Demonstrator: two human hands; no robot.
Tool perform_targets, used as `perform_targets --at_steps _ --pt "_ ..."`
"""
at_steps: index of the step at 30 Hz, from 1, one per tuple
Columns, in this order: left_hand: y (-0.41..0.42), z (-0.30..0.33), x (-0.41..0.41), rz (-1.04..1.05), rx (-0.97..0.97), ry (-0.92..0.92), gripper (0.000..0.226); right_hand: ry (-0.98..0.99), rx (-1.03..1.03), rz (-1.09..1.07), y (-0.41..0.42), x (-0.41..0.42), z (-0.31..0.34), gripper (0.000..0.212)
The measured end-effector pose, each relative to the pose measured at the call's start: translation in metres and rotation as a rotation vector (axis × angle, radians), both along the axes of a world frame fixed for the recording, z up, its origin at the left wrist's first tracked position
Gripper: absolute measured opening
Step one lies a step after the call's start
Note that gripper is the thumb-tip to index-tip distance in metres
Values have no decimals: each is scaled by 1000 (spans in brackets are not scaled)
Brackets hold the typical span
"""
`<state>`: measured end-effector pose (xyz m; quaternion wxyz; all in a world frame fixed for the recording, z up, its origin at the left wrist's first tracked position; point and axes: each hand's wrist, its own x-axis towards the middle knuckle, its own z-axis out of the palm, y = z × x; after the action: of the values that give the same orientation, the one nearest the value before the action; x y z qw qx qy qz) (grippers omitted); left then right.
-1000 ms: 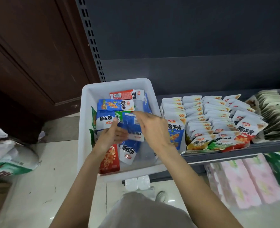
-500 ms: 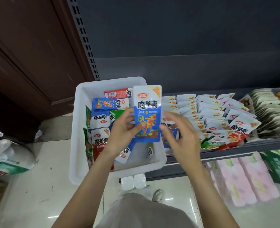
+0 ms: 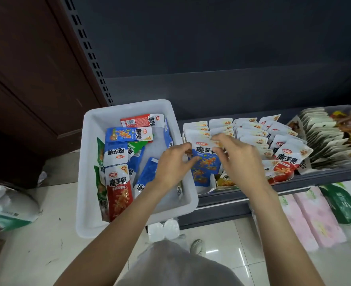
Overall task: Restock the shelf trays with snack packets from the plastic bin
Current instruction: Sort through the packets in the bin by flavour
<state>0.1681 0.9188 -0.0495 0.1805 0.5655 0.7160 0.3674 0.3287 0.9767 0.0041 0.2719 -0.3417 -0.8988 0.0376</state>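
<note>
Dark shelving fills the top of the frame, with the white plastic bin (image 3: 89, 162) left of center. Your left hand (image 3: 171, 164) and right hand (image 3: 239, 159) both pinch a blue snack packet (image 3: 204, 162) standing at the front of the leftmost shelf tray (image 3: 208, 187), mid-frame.

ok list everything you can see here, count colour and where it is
plastic bin: one, white, left of the shelf
loose packets: several, blue, red and green, in the bin
blue packet: one, at the front of the leftmost shelf tray, both hands on it
shelf trays: rows of upright white-topped packets, on the dark shelf
red packets: a few, front right of the trays
pink packs: several, below the shelf
shoe: one, pale, on the tiled floor
left hand: pinches the blue packet's left edge
right hand: pinches its top
</note>
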Motion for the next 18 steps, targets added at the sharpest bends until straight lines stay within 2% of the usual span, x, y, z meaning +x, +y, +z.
perform_targets --at_steps 6,14,18 --pt "-7 -4 -13 100 35 51 18 -75 32 -49 8 -19 -15 12" --pt "-6 14 -18 129 174 135 11 34 -105 -9 7 -15 -1 9" --pt "-1 2 -18 38 88 262 13 -148 -81 -44 9 -18 -19 13"
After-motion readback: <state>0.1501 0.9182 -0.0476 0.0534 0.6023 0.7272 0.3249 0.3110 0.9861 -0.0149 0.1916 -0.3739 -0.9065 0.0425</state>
